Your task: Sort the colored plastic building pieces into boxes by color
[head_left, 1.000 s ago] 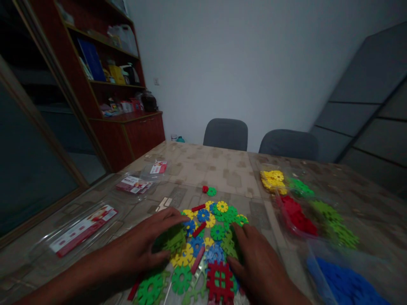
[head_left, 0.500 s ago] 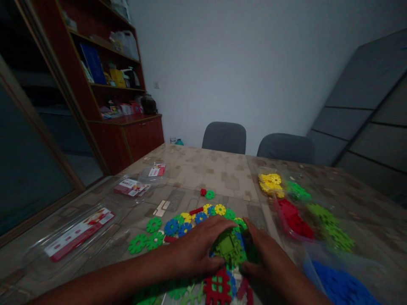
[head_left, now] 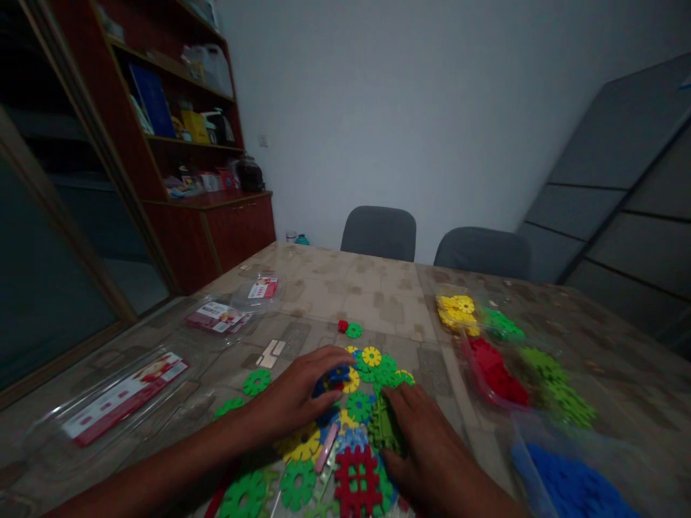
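Observation:
A heap of flat plastic snowflake pieces (head_left: 372,367) in green, yellow, blue and red lies on the table (head_left: 356,288) in front of me. My left hand (head_left: 294,396) rests on the heap's left side, fingers curled over a blue piece (head_left: 332,378). My right hand (head_left: 426,446) lies on the heap's right side, fingers against a dark green piece (head_left: 382,426). A red grid piece (head_left: 357,480) sits between my wrists. Loose green pieces (head_left: 257,381) lie to the left.
Bags of sorted pieces lie on the right: yellow (head_left: 456,311), red (head_left: 494,373), green (head_left: 556,392), blue (head_left: 572,489). Clear packs with red labels (head_left: 122,397) lie on the left. Two grey chairs (head_left: 381,232) stand behind the table, a wooden shelf unit (head_left: 178,137) at left.
My left hand slid right over the heap, then back left onto a blue piece. My right hand stayed on the heap's right edge. Pieces in the heap shifted about.

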{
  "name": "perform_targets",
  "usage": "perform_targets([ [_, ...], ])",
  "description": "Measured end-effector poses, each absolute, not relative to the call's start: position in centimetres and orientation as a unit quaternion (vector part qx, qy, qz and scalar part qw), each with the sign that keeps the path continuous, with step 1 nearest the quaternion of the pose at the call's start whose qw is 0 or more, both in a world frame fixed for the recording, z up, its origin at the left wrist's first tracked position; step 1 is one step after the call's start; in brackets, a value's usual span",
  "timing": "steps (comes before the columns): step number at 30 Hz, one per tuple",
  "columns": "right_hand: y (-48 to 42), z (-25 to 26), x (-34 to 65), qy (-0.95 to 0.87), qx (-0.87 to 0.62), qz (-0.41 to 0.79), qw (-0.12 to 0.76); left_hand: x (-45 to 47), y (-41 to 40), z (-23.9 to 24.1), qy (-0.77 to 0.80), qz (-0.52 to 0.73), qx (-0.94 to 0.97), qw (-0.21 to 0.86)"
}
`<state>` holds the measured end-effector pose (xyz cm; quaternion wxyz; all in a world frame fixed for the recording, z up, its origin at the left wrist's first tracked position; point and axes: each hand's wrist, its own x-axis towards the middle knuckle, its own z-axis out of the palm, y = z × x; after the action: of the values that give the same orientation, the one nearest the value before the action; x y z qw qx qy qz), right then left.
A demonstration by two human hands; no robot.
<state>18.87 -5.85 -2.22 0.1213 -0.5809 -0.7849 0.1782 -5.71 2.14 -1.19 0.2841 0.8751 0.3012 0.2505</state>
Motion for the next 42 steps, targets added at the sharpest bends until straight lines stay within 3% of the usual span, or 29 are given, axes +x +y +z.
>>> perform_targets([
  [6,-5.6,-1.0,19.1,-0.784,-0.555,0.193,0.202,-5.7,2.5,-2.5,0.290,0.256,0.876,0.288],
  [12,-6.5,1.4,20.4,-0.772,-0.580,0.160,0.205,-5.9,3.0,-2.2,0.284,0.257,0.876,0.292],
  [18,-5.6,5.1,28.8,-0.738,-0.632,0.028,0.235,-6.1,3.1,-2.4,0.292,0.245,0.879,0.285],
  [23,-4.1,7.4,39.1,-0.642,-0.740,0.001,0.198,-6.5,3.6,-3.0,0.299,0.242,0.880,0.277],
  [27,-3.8,6.2,44.6,-0.604,-0.781,0.027,0.160,-6.6,3.8,-3.2,0.313,0.243,0.875,0.278],
  [42,-5.0,1.2,46.6,-0.648,-0.760,-0.030,0.036,-6.8,4.1,-3.3,0.300,0.230,0.888,0.261],
])
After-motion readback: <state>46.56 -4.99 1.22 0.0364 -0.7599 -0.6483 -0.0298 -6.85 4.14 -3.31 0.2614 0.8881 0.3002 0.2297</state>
